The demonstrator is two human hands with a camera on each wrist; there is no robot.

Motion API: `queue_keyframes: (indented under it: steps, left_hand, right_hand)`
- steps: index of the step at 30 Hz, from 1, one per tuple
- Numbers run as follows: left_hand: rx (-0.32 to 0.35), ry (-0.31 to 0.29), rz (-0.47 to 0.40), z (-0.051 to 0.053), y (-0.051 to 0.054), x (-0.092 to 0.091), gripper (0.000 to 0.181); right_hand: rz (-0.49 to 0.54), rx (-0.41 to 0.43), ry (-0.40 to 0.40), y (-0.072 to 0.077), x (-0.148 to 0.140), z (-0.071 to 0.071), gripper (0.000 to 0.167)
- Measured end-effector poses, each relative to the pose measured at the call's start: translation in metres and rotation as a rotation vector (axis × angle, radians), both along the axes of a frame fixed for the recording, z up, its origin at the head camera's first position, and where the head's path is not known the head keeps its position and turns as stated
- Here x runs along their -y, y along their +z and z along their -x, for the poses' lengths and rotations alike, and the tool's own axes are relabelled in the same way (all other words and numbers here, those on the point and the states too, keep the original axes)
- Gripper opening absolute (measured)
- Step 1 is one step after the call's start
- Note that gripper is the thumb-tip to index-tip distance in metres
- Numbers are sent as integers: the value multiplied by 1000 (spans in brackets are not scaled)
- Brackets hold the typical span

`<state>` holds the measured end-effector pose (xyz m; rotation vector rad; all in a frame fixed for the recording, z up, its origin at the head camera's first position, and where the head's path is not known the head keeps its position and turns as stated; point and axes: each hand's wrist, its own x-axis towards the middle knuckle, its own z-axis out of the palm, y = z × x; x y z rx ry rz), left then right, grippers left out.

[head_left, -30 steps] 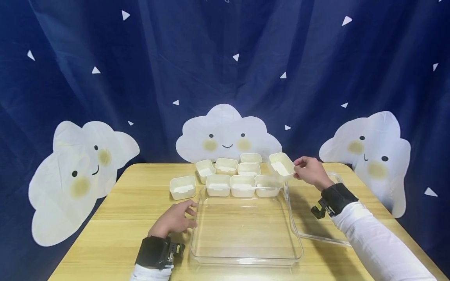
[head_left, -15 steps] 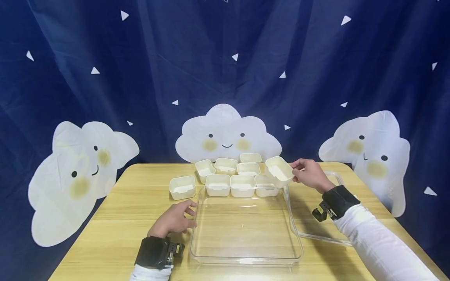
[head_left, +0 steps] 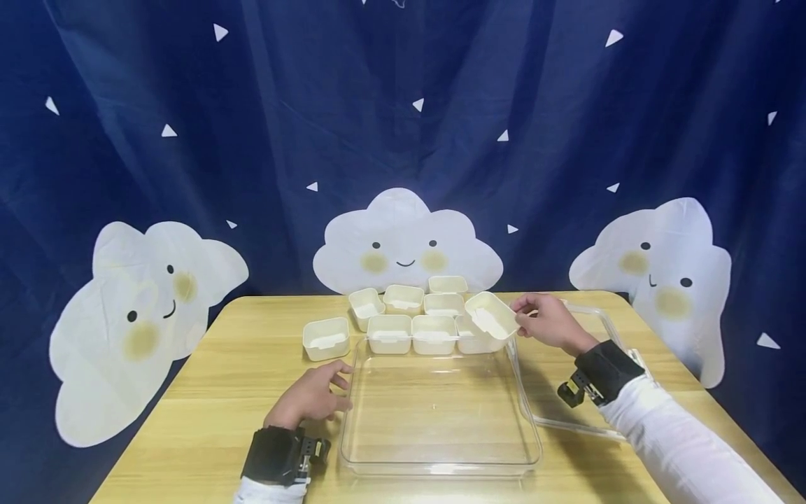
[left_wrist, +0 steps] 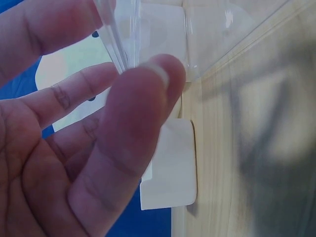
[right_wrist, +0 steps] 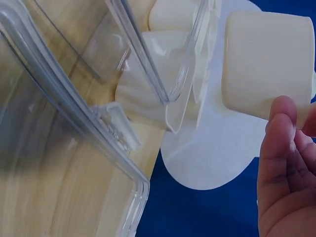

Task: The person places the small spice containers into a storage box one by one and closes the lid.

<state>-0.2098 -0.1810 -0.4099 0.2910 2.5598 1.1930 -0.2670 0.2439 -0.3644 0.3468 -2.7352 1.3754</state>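
My right hand [head_left: 549, 322] pinches the edge of a cream cup [head_left: 491, 316], held tilted above the back right corner of a clear bin [head_left: 441, 413]. In the right wrist view the cup's underside [right_wrist: 269, 61] faces the camera, thumb of the right hand [right_wrist: 289, 173] on its edge. My left hand [head_left: 313, 393] is beside the bin's left wall with relaxed fingers; in the left wrist view the hand [left_wrist: 94, 133] is near the clear wall [left_wrist: 163, 44], and contact is hard to tell. Behind the bin stand several cream cups [head_left: 390, 333].
A separate cream cup [head_left: 326, 339] stands left of the group. A clear lid with a pale rim [head_left: 582, 428] lies on the wooden table [head_left: 208, 392], right of the bin and under the right forearm. A blue curtain with clouds [head_left: 403, 238] hangs behind the table.
My right hand has moved left and slightly down with the cup, which now overlaps the rightmost front cup in view. The left hand has stayed in place.
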Motion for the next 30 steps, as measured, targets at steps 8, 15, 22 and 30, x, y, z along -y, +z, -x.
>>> queue_keyframes:
  steps: [8,15,22,30]
  left_hand:
    - [-17,-11,7,0,0,1,56]
    - [-11,-3,4,-1,1,4,57]
    - [-17,-16,-5,0,1,3,56]
    - [-7,-18,-25,0,1,2,57]
  right_hand:
    - [26,-11,59,-2,6,-6,20]
    - [16,-15,143,-4,11,-9,12]
    - [18,9,227,-5,10,-13,12]
    - [19,45,308,-10,7,-18,12]
